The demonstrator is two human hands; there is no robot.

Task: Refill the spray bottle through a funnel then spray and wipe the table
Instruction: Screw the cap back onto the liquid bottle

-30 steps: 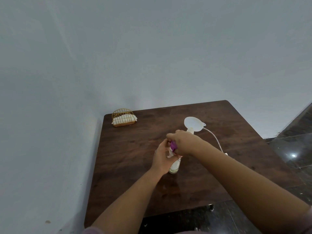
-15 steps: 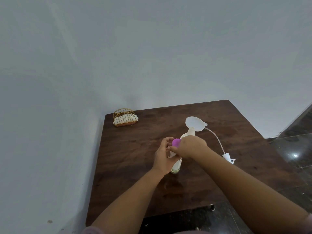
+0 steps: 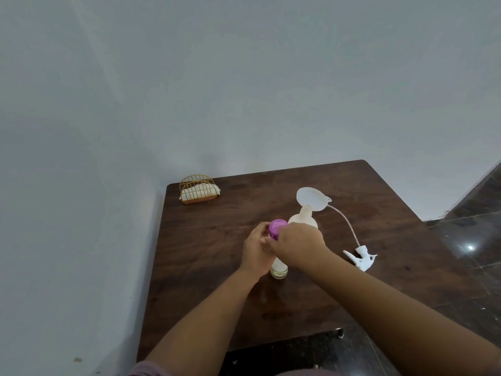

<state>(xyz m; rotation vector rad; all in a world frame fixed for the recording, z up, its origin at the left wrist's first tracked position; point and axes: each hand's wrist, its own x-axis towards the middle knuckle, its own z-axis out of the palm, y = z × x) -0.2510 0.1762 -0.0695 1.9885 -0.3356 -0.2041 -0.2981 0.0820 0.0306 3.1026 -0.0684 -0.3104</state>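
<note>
Purple cap [image 3: 277, 228] now lifted; hands [image 3: 298, 244] hide refill bottle's [image 3: 279, 268] neck.

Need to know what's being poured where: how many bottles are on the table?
2: a small bottle held in the left hand, and the spray bottle behind it, funnel on top.

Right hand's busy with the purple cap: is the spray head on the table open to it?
Probably yes. The spray head lies on the bare table beside the right hand, nothing between them, though that hand would have to let go of the purple cap first.
</note>
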